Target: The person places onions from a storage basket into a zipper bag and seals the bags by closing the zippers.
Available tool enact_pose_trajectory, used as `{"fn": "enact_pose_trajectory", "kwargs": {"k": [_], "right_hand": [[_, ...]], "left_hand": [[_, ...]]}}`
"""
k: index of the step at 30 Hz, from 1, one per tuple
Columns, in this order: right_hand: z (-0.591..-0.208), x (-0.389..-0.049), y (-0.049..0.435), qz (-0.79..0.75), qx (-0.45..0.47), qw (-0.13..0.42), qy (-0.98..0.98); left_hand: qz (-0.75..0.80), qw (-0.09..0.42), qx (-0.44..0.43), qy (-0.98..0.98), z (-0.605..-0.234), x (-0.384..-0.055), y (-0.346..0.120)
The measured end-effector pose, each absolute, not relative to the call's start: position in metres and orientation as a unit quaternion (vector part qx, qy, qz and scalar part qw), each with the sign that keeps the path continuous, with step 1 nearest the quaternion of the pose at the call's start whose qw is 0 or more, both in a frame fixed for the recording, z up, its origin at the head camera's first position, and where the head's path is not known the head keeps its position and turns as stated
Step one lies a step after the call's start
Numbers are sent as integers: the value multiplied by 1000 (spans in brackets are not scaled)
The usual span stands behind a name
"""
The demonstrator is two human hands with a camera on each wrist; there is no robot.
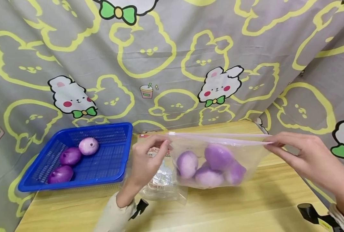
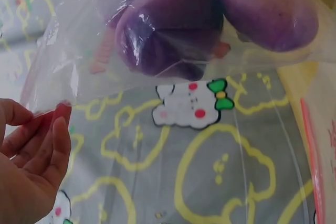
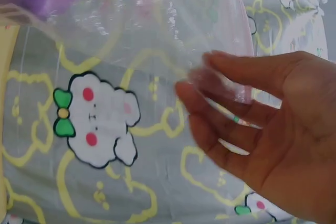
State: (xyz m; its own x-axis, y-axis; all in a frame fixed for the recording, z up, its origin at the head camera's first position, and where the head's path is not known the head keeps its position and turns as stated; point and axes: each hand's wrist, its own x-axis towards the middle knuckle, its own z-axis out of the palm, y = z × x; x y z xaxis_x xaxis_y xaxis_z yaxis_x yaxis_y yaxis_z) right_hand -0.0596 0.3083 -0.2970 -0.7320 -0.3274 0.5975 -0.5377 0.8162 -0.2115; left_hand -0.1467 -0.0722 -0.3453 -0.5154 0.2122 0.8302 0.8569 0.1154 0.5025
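A clear slider zip bag (image 1: pixel 256 158) with a pink top strip hangs above the table between both hands. Inside it lie several smooth, rounded purple-and-white pieces of produce (image 1: pixel 218 157), whose exact kind I cannot tell. My left hand (image 1: pixel 148 159) pinches the bag's upper left corner, close to the white slider (image 1: pixel 171 133). At the upper right corner my right hand (image 1: pixel 311 154) pinches the pink strip between thumb and fingers. The left wrist view shows the purple produce (image 2: pixel 170 27) close up through the plastic, with the left hand (image 2: pixel 34 156) at the corner.
To the left stands a blue perforated basket (image 1: pixel 102 180) holding two dark purple pieces (image 1: pixel 70 156) and one paler piece (image 1: pixel 88 146). A printed clear plastic packet (image 1: pixel 163 191) lies on the wooden table (image 1: pixel 218 212) behind the left hand. A patterned grey curtain (image 1: pixel 177 61) hangs behind.
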Motion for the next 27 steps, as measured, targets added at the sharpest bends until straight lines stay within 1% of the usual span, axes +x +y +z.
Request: {"fn": "enact_pose_trajectory", "kwargs": {"k": [2, 4, 7, 10, 15, 17, 19, 22, 24, 27], "right_hand": [[-294, -64, 302, 194, 264, 286, -900], [-294, -69, 297, 195, 272, 281, -900], [-298, -74, 290, 196, 257, 262, -909], [-303, -78, 284, 200, 242, 243, -918], [-302, -79, 271, 175, 239, 208, -932], [-299, -78, 267, 159, 242, 202, -936], [-296, -77, 263, 152, 242, 203, -937], [-295, -76, 260, 147, 234, 206, -939], [-297, -76, 261, 140, 231, 210, -940], [-300, -78, 269, 130, 222, 218, -941]], "left_hand": [[-538, 290, -375, -697, -346, -148, -80], [-539, 259, -364, -714, -349, -148, -86], [-534, 204, -363, -736, -355, -147, -91], [-518, 184, -371, -748, -358, -145, -93], [-496, 221, -367, -755, -358, -144, -91], [-498, 218, -352, -762, -357, -146, -84], [-502, 202, -342, -768, -357, -148, -75], [-499, 189, -352, -769, -357, -152, -62], [-494, 202, -369, -761, -357, -154, -57], [-487, 250, -380, -746, -357, -155, -56]]}}
